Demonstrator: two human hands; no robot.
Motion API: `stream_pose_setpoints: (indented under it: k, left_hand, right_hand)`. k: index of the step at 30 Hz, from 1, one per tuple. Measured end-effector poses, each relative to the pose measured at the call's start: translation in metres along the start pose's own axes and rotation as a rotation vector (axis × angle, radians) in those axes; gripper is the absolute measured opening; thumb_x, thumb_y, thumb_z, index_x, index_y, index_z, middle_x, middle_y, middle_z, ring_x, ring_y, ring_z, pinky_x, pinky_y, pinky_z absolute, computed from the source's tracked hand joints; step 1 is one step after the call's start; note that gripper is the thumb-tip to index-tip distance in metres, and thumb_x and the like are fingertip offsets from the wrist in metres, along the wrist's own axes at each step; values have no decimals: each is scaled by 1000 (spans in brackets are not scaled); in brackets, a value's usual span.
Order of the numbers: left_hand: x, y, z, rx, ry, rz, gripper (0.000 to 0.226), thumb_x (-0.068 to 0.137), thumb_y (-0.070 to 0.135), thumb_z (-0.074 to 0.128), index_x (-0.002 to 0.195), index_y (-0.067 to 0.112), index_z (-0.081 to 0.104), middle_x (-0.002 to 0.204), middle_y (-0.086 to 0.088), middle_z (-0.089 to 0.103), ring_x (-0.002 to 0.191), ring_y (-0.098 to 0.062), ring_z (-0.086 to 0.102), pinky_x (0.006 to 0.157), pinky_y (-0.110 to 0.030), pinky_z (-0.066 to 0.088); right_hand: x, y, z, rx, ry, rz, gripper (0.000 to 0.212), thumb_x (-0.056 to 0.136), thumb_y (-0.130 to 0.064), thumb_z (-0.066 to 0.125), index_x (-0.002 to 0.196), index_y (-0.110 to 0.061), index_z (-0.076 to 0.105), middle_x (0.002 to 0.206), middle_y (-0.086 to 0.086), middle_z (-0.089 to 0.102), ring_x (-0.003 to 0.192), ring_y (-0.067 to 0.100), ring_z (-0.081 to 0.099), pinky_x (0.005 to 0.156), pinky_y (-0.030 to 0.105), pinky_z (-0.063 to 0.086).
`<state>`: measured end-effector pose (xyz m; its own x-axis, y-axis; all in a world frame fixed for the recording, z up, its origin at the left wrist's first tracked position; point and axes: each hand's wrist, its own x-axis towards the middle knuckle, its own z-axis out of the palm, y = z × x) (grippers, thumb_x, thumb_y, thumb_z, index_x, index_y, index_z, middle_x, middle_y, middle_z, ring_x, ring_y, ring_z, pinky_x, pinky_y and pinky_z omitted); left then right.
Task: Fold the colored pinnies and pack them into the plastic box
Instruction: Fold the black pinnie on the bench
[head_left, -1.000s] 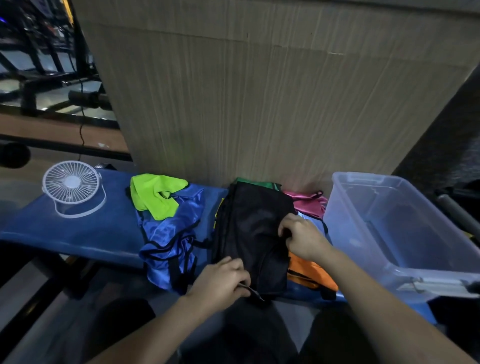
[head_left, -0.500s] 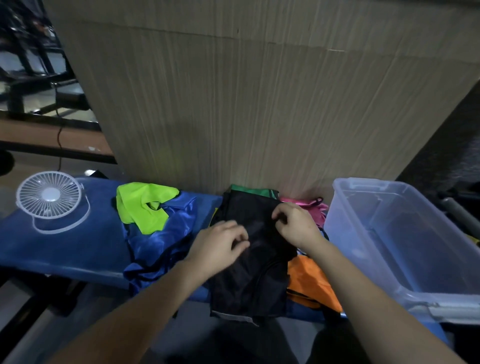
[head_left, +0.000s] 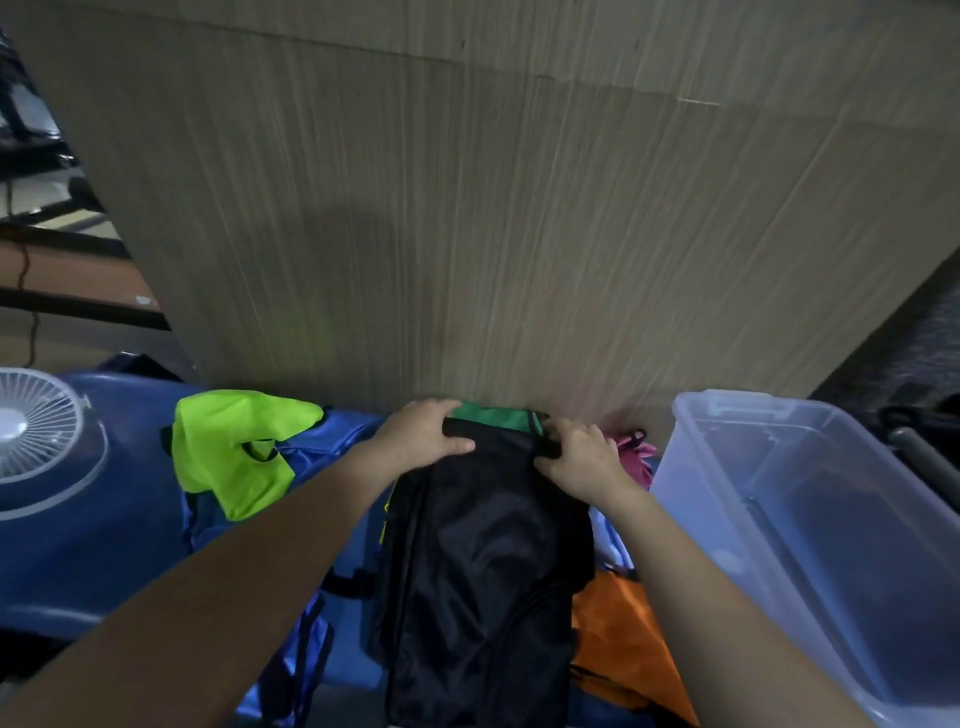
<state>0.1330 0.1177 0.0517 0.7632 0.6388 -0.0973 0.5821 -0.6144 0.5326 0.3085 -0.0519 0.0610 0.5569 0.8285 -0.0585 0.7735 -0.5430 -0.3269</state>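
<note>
A black pinny (head_left: 483, 561) lies lengthwise on the blue bench, its near end hanging over the front edge. My left hand (head_left: 423, 434) grips its far left corner and my right hand (head_left: 579, 457) grips its far right corner, close to the wall. Under it peek a green pinny (head_left: 493, 415), an orange one (head_left: 623, 639) and a pink one (head_left: 636, 452). A neon yellow-green pinny (head_left: 234, 457) lies on a shiny blue one (head_left: 322, 441) to the left. The clear plastic box (head_left: 810, 519) stands at the right with nothing visible inside.
A small white fan (head_left: 31, 436) stands on the blue bench (head_left: 93, 561) at the far left. A wood-grain wall (head_left: 467, 208) rises directly behind the bench. Dark gym equipment shows at the far left and right edges.
Both hands slid from the near part of the black pinny up to its far end by the wall and took hold of its two far corners. The camera moved closer and tilted.
</note>
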Motion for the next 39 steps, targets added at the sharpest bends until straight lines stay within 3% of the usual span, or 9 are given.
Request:
stream_pose_setpoints:
  k: [6, 8, 11, 15, 19, 25, 30, 35, 39]
  left_hand:
    - [2, 1, -3, -21, 87, 61, 42, 80, 38, 81, 113, 17, 66, 105, 1, 53, 109, -20, 53, 91, -31, 43]
    - [-3, 2, -10, -67, 133, 71, 25, 80, 33, 82, 95, 23, 65, 96, 3, 61, 96, -17, 58, 76, -27, 40]
    - [-13, 3, -20, -109, 133, 92, 25, 79, 29, 83, 80, 30, 58, 83, 9, 63, 84, -14, 61, 71, -29, 42]
    - [-36, 3, -38, -100, 140, 149, 26, 75, 22, 86, 88, 23, 64, 89, 6, 68, 88, -16, 63, 82, -34, 48]
    - [-69, 4, -63, -40, 127, 207, 31, 74, 19, 87, 99, 13, 69, 90, 3, 69, 86, -14, 61, 75, -28, 42]
    - [-128, 12, -100, -3, 174, 242, 21, 79, 22, 83, 93, 20, 67, 85, 3, 68, 80, -15, 62, 73, -31, 45]
    - [-179, 23, -125, -4, 241, 266, 18, 81, 26, 81, 93, 25, 67, 81, 9, 68, 76, -7, 62, 72, -30, 48]
    - [-236, 37, -141, -38, 291, 304, 20, 81, 25, 82, 96, 27, 68, 85, 10, 71, 83, -7, 66, 78, -32, 51]
    - [-273, 48, -149, -66, 304, 333, 21, 79, 28, 83, 90, 36, 67, 81, 17, 69, 77, -2, 63, 70, -20, 48]
  right_hand:
    - [2, 4, -2, -52, 17, -47, 44, 84, -40, 70, 126, -29, 62, 134, 0, 58, 127, 30, 46, 100, 41, 34]
    - [-1, 3, -5, -20, 55, -58, 33, 84, -35, 70, 116, -26, 64, 126, 1, 58, 123, 29, 46, 96, 39, 34]
    - [-10, -1, -14, 62, 101, -120, 18, 85, -27, 70, 99, -21, 62, 110, 2, 63, 113, 29, 52, 90, 38, 39]
    - [-30, -11, -33, 249, 123, -176, 18, 85, -19, 73, 87, -25, 56, 82, 1, 66, 90, 30, 62, 74, 32, 42]
    - [-53, -26, -59, 317, 134, -266, 11, 85, -15, 77, 93, -16, 68, 86, 0, 71, 89, 19, 65, 75, 24, 40]
    - [-91, -53, -90, 313, 88, -363, 7, 87, -15, 75, 92, -20, 75, 86, -3, 76, 85, 10, 69, 79, 24, 49]
    - [-120, -70, -109, 312, 106, -422, 15, 88, -15, 74, 83, -29, 69, 62, -26, 63, 60, -11, 58, 64, 14, 40]
    - [-164, -83, -127, 301, 167, -513, 5, 88, -20, 74, 87, -24, 72, 74, -17, 69, 76, -9, 62, 69, 11, 42]
    - [-195, -85, -141, 309, 172, -573, 3, 88, -20, 75, 90, -19, 73, 81, -7, 73, 80, 3, 64, 72, 15, 45]
